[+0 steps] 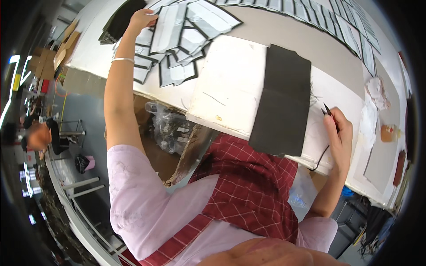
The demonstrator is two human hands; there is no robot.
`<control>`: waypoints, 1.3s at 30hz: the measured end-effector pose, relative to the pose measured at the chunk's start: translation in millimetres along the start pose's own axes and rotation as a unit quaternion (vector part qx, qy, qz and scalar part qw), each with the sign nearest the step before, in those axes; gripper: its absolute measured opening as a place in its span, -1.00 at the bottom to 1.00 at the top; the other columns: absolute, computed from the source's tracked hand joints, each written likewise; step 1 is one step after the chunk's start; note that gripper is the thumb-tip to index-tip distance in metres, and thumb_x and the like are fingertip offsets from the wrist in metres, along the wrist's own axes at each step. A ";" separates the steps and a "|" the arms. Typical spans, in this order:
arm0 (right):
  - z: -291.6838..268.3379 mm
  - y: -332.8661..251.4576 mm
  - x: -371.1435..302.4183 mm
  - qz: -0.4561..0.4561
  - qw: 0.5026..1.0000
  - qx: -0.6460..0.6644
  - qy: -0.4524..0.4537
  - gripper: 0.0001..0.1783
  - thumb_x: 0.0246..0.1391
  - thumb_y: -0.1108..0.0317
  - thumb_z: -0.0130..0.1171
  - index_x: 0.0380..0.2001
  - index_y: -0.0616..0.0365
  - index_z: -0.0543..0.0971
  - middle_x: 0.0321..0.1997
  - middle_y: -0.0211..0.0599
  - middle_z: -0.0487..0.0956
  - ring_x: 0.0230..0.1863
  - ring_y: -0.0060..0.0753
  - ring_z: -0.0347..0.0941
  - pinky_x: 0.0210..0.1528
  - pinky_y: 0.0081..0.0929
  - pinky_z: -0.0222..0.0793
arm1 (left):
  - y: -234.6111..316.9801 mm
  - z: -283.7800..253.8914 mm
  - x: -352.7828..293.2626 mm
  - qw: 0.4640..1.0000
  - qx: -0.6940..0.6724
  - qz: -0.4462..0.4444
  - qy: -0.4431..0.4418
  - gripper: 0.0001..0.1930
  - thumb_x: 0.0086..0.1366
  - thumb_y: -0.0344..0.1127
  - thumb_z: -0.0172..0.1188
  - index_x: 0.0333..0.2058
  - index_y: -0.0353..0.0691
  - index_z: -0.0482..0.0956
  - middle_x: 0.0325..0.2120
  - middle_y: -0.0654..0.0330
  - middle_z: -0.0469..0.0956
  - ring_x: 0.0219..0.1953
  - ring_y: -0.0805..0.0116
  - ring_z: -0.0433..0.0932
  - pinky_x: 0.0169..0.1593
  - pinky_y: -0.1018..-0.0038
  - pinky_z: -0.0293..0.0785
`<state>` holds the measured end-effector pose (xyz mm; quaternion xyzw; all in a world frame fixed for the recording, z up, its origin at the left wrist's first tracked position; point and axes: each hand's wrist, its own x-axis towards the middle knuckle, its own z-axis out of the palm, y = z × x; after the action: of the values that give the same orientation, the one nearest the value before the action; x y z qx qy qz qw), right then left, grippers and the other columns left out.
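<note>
Expect light, thin, fairly flexible handling from the pale, dark-edged pieces [171, 31], fanned on the worktop [91, 53] left of and beyond the black panel [284, 102]; probably slippery over one another, so best pinched singly by a border. Note the left hand [143, 20] well left of and beyond that panel, bent at a piece's edge, though impossible to tell whether gripping. Find the right hand [341, 128] just right of the panel, curled round pointed snips [327, 109].
</note>
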<state>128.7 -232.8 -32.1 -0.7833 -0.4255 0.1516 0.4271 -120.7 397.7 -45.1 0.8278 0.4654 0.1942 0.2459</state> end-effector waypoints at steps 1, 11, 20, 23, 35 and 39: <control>-0.1 0.4 0.3 -0.003 1.000 0.009 0.002 -0.70 0.27 0.34 0.17 -0.48 0.25 0.37 -0.59 -0.48 0.15 -0.49 -0.65 0.01 -0.48 -0.53 -0.06 | 6.3 8.4 -4.2 0.988 0.126 0.047 0.074 -0.64 0.27 -0.25 0.37 0.01 -0.22 0.62 -0.23 0.27 0.67 -0.17 0.42 0.63 -0.06 0.45 0.57; -16.9 7.1 1.1 0.052 0.996 0.076 -0.012 -0.66 0.34 0.19 0.13 -0.45 0.21 0.47 -0.57 -0.63 0.24 -0.47 -0.74 0.08 -0.45 -0.60 -0.02 | 265.4 126.5 -214.9 0.826 -0.158 0.436 -0.319 -0.78 0.38 -0.32 0.25 -0.05 -0.21 0.64 -0.22 0.24 0.67 -0.16 0.48 0.61 -0.01 0.50 0.52; -21.9 16.0 -1.1 0.009 0.994 -0.100 -0.043 -0.66 0.27 0.15 0.22 -0.39 0.25 0.56 -0.70 -0.26 0.31 -0.65 -0.37 0.21 -0.53 -0.40 0.12 | 307.5 168.9 -267.7 0.840 -0.036 0.394 -0.371 -0.78 0.19 -0.26 0.42 -0.31 -0.28 0.66 -0.49 0.17 0.60 -0.43 0.36 0.54 -0.30 0.42 0.47; -16.1 12.1 3.5 -0.033 0.987 -0.145 -0.062 -0.65 0.26 0.11 0.23 -0.40 0.22 0.58 -0.70 -0.11 0.38 -0.66 -0.08 0.31 -0.53 -0.27 0.21 | 303.6 169.4 -267.1 0.848 -0.077 0.348 -0.392 -0.80 0.24 -0.27 0.39 -0.33 -0.30 0.64 -0.52 0.23 0.56 -0.45 0.43 0.49 -0.31 0.46 0.45; -13.7 6.4 15.7 -0.061 0.976 -0.200 -0.066 -0.58 0.26 0.02 0.20 -0.48 0.16 0.56 -0.72 -0.11 0.41 -0.65 0.01 0.39 -0.53 -0.20 0.26 | 291.0 175.4 -267.8 0.841 -0.115 0.379 -0.368 -0.80 0.35 -0.28 0.28 -0.29 -0.34 0.62 -0.50 0.23 0.54 -0.43 0.50 0.43 -0.30 0.49 0.42; -7.7 7.3 17.5 -0.086 0.970 -0.218 -0.070 -0.58 0.26 0.02 0.20 -0.49 0.15 0.56 -0.74 -0.13 0.41 -0.65 0.00 0.39 -0.53 -0.20 0.26 | 289.3 174.3 -266.1 0.844 -0.131 0.358 -0.377 -0.80 0.37 -0.28 0.27 -0.28 -0.33 0.61 -0.49 0.24 0.53 -0.42 0.50 0.43 -0.28 0.49 0.41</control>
<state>147.6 -225.1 -31.2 -0.8057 -0.5426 0.0726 0.2263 39.8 -1.2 -39.8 0.9066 -0.0218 0.0009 0.4215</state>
